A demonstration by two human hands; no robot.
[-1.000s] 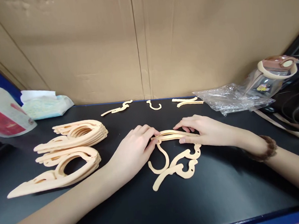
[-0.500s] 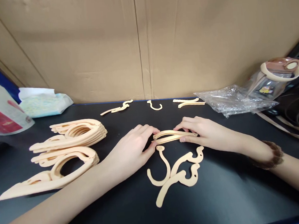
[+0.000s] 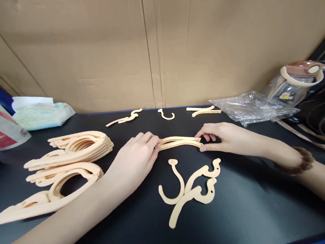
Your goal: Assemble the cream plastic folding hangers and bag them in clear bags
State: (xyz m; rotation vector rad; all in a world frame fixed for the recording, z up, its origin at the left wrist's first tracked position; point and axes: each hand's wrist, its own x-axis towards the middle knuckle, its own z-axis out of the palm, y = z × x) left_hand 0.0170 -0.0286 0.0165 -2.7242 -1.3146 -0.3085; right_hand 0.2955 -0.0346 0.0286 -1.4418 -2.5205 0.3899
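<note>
Two slim, curved beige plastic hanger bars (image 3: 178, 140) lie side by side, close together, across the middle of the black table. My left hand (image 3: 139, 150) is closed on their left ends, which its fingertips partly hide. At the right ends, my right hand (image 3: 223, 137) has its thumb and forefinger on either side of the pair, lightly gripping them. Nearer to me lie a loose hanger hook (image 3: 180, 181) with a flat round end and two curved hanger arms (image 3: 184, 207) with wavy, holed ends, their parts touching.
Stacked beige folded hangers (image 3: 87, 143) sit at the left, beside my left forearm. Farther back are another hook (image 3: 166, 115), wavy arms (image 3: 125, 118) and straight bars (image 3: 204, 110). A tissue pack (image 3: 42, 113), paper roll (image 3: 0, 124), crinkled plastic bag (image 3: 243, 107) and bottle (image 3: 292, 84) stand around.
The two bars have come closer together and shifted slightly left and away from me. My right hand has slid outward to their right ends, while my left hand still grips the left ends.
</note>
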